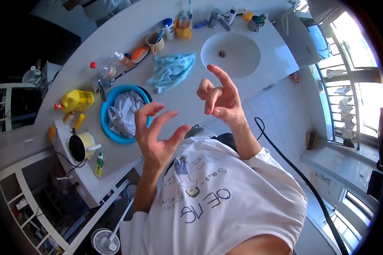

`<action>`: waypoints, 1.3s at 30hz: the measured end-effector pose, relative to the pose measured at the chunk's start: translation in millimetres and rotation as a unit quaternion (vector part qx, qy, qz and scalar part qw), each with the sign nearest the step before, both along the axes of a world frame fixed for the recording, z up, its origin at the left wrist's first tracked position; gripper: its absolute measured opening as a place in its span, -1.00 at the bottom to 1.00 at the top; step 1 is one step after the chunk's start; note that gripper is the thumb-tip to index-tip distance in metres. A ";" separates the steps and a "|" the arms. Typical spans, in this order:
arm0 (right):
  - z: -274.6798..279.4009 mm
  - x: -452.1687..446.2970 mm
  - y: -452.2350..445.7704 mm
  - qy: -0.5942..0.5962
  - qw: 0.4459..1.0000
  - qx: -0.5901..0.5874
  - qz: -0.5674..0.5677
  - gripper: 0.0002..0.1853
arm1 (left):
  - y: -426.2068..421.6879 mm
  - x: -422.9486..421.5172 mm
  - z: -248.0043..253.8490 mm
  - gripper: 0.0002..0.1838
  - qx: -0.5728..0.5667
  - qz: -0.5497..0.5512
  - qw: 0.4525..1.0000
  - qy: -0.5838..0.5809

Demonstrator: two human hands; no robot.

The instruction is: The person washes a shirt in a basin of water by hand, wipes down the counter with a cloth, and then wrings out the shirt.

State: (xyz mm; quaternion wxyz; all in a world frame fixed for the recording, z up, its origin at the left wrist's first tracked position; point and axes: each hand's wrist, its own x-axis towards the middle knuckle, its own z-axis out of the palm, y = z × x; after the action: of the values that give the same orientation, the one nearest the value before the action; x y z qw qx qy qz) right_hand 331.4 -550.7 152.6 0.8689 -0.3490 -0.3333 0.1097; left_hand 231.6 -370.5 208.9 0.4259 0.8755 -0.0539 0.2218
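Observation:
My left hand (155,138) is raised in front of my shirt, fingers curved and spread with thumb apart, holding nothing. It overlaps the right rim of a blue basin (105,123) in the view; whether they touch I cannot tell. Inside the basin lies bunched light grey cloth (125,111). My right hand (225,100) is up below the round sink (238,70), index finger stretched out and other fingers partly bent, with nothing in it. A crumpled light blue towel (172,70) lies on the counter between basin and sink.
Along the counter's back stand a faucet (220,19), a beige mug (155,42), a clear bottle with red cap (104,69) and a yellow jug (78,100). A cream pot (84,146) sits at left. A black cable (302,174) runs past my right side.

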 end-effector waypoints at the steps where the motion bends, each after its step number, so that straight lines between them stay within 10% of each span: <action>1: 2.9 -3.6 1.3 0.001 1.000 0.007 0.003 -0.11 | -2.4 1.8 7.8 -0.69 0.025 -0.016 0.999 -0.025; 27: 8.5 -26.3 -21.5 -0.020 0.973 -0.183 -0.141 -0.46 | 4.7 -7.8 14.2 -0.88 0.026 -0.047 0.994 -0.095; 39: 51.8 -49.1 -8.5 -0.305 0.796 -0.312 -0.420 -0.63 | 7.9 -12.7 10.8 -0.81 0.023 -0.033 0.995 -0.091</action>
State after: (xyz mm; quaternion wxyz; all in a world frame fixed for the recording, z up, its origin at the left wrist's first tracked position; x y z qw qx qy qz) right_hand 282.3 -559.2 204.4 0.5272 -0.7220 -0.3499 -0.2800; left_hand 218.9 -362.6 219.7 0.4063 0.8590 -0.1262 0.2847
